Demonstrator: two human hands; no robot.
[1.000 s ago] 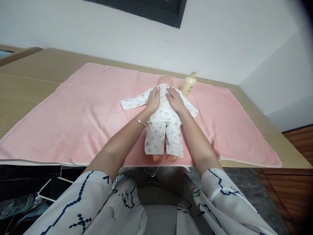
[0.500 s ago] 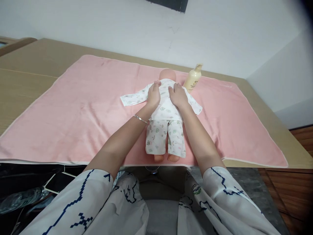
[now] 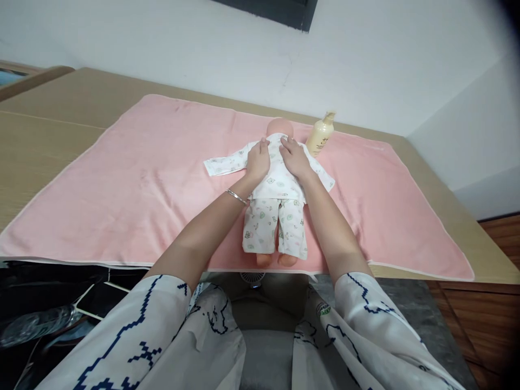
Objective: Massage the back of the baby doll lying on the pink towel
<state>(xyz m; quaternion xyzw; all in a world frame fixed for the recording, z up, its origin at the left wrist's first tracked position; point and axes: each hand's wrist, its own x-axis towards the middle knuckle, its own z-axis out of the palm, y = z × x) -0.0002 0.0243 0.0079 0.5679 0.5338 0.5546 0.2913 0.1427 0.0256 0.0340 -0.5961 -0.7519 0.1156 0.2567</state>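
Observation:
A baby doll (image 3: 278, 184) in white printed top and trousers lies on a pink blanket (image 3: 122, 200), its feet toward me. No face shows on its bald head (image 3: 280, 127). My left hand (image 3: 259, 160) rests on the left side of the doll's upper body, fingers stretched toward the head. On the right side, my right hand (image 3: 295, 157) lies flat in the same way, thumb toward the middle. Both hands touch the top and grip nothing. The doll's sleeves spread out to either side.
A cream pump bottle (image 3: 320, 136) stands on the blanket just beyond the doll's right sleeve. The wooden table (image 3: 44, 124) meets a white wall behind. Below its front edge at the left are a clear plastic bottle (image 3: 38, 325) and dark items.
Both hands stay on the doll's upper body. The fingertips seem a little nearer the middle. The whole view has shifted slightly.

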